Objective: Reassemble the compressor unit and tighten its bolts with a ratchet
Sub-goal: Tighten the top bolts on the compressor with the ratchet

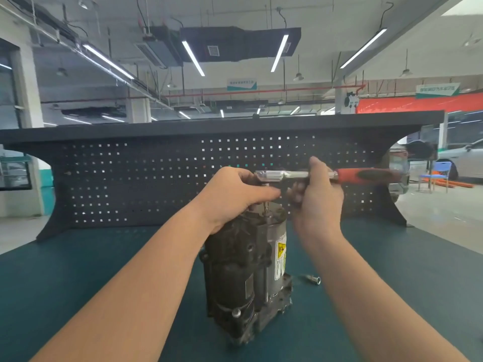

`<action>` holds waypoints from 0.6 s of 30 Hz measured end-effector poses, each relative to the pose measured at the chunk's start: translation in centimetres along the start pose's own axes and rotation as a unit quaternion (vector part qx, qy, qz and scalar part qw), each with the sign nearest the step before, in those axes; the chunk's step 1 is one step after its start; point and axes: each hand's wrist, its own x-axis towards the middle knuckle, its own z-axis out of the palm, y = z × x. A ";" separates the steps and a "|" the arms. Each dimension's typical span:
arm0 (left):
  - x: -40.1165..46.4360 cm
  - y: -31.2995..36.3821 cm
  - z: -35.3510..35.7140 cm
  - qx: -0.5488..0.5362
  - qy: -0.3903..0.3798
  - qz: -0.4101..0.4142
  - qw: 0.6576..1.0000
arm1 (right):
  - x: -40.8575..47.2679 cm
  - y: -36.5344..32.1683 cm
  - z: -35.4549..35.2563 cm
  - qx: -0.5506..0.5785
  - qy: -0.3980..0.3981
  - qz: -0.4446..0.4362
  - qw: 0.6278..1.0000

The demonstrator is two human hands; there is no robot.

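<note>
Workshop bench, dark teal mat (78, 283), black perforated pegboard back panel (130, 178) behind; parked cars and blue chair far off to the right.

Left hand (235, 194): fingers curled over the ratchet head, steadying it above the compressor top, presumably to keep the drive seated on a bolt.

Right hand (317, 197): fingers wrapped round the chrome shank of the chrome ratchet with red-and-black grip (326, 175), thumb up behind it; grip end projecting rightward, unheld. Choked-up hold judged suited to light running-down, not final torque.

Slim drive extension or long bolt (266, 205): dropping from the ratchet head into the compressor; which of the two, cannot tell.

Dark, grimy cast-metal compressor unit with silver cylinder and yellow warning label (245, 270): upright on the mat, directly beneath both hands, top touching the left palm.

Small loose silver bolt or socket (313, 279): on the mat just right of the compressor base, apparently awaiting fitting.
</note>
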 end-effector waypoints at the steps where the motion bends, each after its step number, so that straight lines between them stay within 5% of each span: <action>1: -0.1 -0.1 0.1 0.005 -0.003 -0.003 1.000 | -0.3 -0.1 0.0 -0.052 -0.011 -0.091 0.994; 2: -0.1 -0.1 0.0 0.006 -0.005 0.000 1.000 | -0.7 -0.3 -0.1 -0.146 -0.038 -0.215 0.965; 4: -0.1 -0.1 0.1 0.026 -0.015 0.016 0.999 | -1.1 -0.8 -0.4 -0.371 -0.131 -0.457 0.798; 5: -0.2 0.0 0.2 0.048 -0.018 0.022 0.998 | -1.2 -0.8 -0.7 -0.427 -0.175 -0.535 0.708; 6: -0.2 0.1 0.3 0.063 -0.018 0.029 0.997 | -1.3 -0.6 -1.0 -0.451 -0.195 -0.558 0.669; 7: -0.1 -0.1 0.3 0.063 -0.016 0.032 0.997 | -1.5 -0.5 -1.1 -0.463 -0.190 -0.532 0.683; 9: -0.1 -0.1 0.1 0.040 -0.010 0.021 0.999 | -1.5 -0.3 -0.6 -0.410 -0.115 -0.405 0.809; 11: -0.2 0.1 -0.2 0.031 -0.006 0.001 1.000 | -0.7 -0.3 -0.2 -0.169 -0.035 -0.198 0.965; 12: -0.2 0.0 -0.2 0.023 -0.004 -0.004 1.000 | -0.2 -0.4 0.0 -0.062 -0.015 -0.068 0.996; 14: -0.3 -0.1 -0.3 0.007 -0.002 -0.006 1.000 | 0.5 0.1 -0.1 0.013 0.000 0.067 0.998; 15: -0.3 -0.1 -0.3 0.008 0.000 -0.004 1.000 | 0.3 0.4 -0.1 -0.008 -0.010 0.042 0.999; 17: -0.4 -0.2 -0.5 0.007 0.002 -0.011 1.000 | -0.4 0.1 -0.1 -0.125 -0.063 -0.165 0.976; 18: -0.5 -0.2 -0.5 0.007 0.005 -0.008 1.000 | -0.5 -0.1 -0.2 -0.231 -0.109 -0.303 0.918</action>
